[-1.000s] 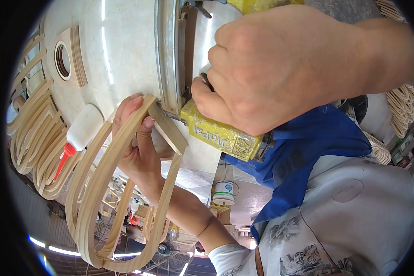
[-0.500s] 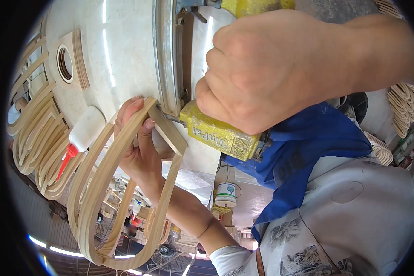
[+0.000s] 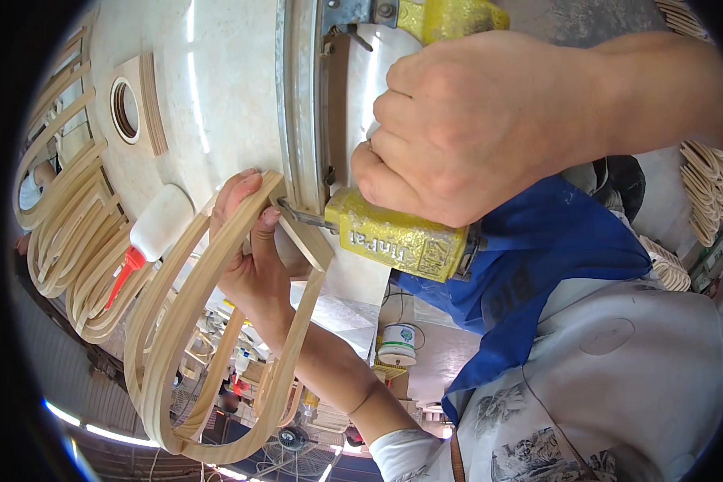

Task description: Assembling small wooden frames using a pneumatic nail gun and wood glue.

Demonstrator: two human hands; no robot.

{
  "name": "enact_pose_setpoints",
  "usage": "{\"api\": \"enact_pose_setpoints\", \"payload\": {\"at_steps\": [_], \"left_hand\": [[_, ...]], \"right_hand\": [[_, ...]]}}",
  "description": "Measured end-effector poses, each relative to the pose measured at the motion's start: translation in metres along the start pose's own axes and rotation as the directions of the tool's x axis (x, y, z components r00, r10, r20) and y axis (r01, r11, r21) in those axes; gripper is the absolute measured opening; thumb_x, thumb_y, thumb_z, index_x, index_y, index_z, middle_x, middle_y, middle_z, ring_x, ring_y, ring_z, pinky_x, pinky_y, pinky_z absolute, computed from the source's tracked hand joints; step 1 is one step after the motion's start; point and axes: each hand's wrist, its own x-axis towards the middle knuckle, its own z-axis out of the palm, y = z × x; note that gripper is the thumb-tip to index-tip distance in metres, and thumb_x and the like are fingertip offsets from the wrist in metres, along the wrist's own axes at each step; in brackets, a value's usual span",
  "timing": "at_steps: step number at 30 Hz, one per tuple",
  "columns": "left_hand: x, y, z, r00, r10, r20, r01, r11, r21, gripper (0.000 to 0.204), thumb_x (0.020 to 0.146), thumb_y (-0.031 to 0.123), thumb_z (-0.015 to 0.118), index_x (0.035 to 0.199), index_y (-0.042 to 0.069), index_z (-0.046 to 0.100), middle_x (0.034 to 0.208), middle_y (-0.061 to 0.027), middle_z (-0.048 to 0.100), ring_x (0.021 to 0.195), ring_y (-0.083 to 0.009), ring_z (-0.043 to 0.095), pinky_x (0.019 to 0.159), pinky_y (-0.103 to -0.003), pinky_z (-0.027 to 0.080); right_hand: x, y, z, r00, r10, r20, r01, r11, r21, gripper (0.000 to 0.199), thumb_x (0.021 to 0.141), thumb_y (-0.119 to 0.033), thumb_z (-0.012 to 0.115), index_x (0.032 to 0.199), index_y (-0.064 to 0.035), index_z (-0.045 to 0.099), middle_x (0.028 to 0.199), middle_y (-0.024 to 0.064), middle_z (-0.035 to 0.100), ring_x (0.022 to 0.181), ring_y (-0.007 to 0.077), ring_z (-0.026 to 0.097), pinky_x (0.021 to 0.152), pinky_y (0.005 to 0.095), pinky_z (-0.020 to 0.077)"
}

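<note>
My left hand (image 3: 253,269) grips a pale curved wooden frame (image 3: 169,345) near its squared end, fingers and thumb around one rail. The frame has long bent loops and a short crosspiece (image 3: 307,241). My right hand (image 3: 474,120) is wrapped in a fist round the handle of a yellow nail gun (image 3: 398,237), hiding most of that handle. The gun's metal magazine (image 3: 299,104) runs along the tabletop side. Its thin metal nose points at the frame's corner, right beside my left thumb; whether it touches the wood I cannot tell.
On the pale worktable (image 3: 225,88) lie a white glue bottle (image 3: 162,221) with a red nozzle and a square wooden block (image 3: 151,112) with a round hole. Stacked bent wooden loops (image 3: 64,241) line the left edge. A blue cloth (image 3: 554,249) covers part of my front. A white bucket (image 3: 398,341) stands beyond.
The whole view has shifted slightly to the right. A bit more of the nail gun's nose shows beside the frame's corner. Both hands keep their grips.
</note>
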Motion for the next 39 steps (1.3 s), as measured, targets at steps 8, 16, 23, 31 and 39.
{"api": "enact_pose_setpoints", "payload": {"at_steps": [8,16,23,31,39], "left_hand": [[0.000,-0.002,0.000,1.000,-0.006,-0.002,0.006,0.999,-0.032,0.025,0.094,0.003,0.069,0.118,0.003,0.075,0.122,-0.0100,0.074,0.114,-0.0234,0.067,0.108,-0.037,0.049],[0.001,-0.001,0.004,1.000,0.002,-0.026,-0.003,0.999,-0.047,0.025,0.089,0.002,0.072,0.114,0.006,0.077,0.119,-0.0095,0.074,0.111,-0.0244,0.067,0.101,-0.037,0.053],[-0.004,-0.003,-0.002,0.999,-0.036,-0.027,0.035,0.998,-0.048,0.028,0.089,0.001,0.072,0.116,0.006,0.076,0.123,-0.0098,0.073,0.111,-0.0242,0.067,0.104,-0.037,0.052],[-0.012,0.003,-0.013,0.989,-0.149,-0.024,0.146,0.985,-0.091,0.040,0.096,0.000,0.067,0.135,0.004,0.067,0.138,-0.0123,0.067,0.117,-0.0245,0.066,0.109,-0.038,0.049],[-0.072,0.004,-0.012,0.964,-0.211,-0.164,0.077,0.808,-0.584,0.049,0.105,0.004,0.057,0.152,0.000,0.047,0.153,-0.0167,0.053,0.131,-0.0285,0.060,0.113,-0.040,0.048]], "right_hand": [[-0.001,0.001,0.003,1.000,-0.009,-0.003,0.009,1.000,-0.018,0.007,0.085,-0.010,0.063,0.081,-0.0068,0.058,0.065,0.0023,0.056,0.056,0.0166,0.052,0.056,0.0263,0.0411],[0.005,0.017,-0.019,0.984,-0.039,0.173,0.047,0.998,-0.044,0.008,0.086,-0.009,0.065,0.080,-0.0046,0.062,0.068,0.0066,0.062,0.057,0.0202,0.057,0.054,0.0301,0.0466],[0.028,0.038,-0.040,0.923,-0.108,0.369,0.137,0.989,-0.053,0.011,0.087,-0.008,0.067,0.079,-0.0013,0.067,0.073,0.0126,0.070,0.060,0.0251,0.065,0.052,0.0354,0.0541],[0.050,0.083,-0.020,0.986,-0.054,0.156,0.042,0.996,0.081,0.011,0.086,-0.004,0.067,0.081,0.0050,0.068,0.081,0.0197,0.074,0.069,0.0284,0.070,0.067,0.0357,0.0605],[0.010,0.053,-0.016,0.993,0.120,-0.014,-0.115,0.977,0.180,0.015,0.087,-0.010,0.069,0.094,0.0024,0.065,0.099,0.0152,0.070,0.080,0.0291,0.067,0.073,0.0387,0.0570]]}}
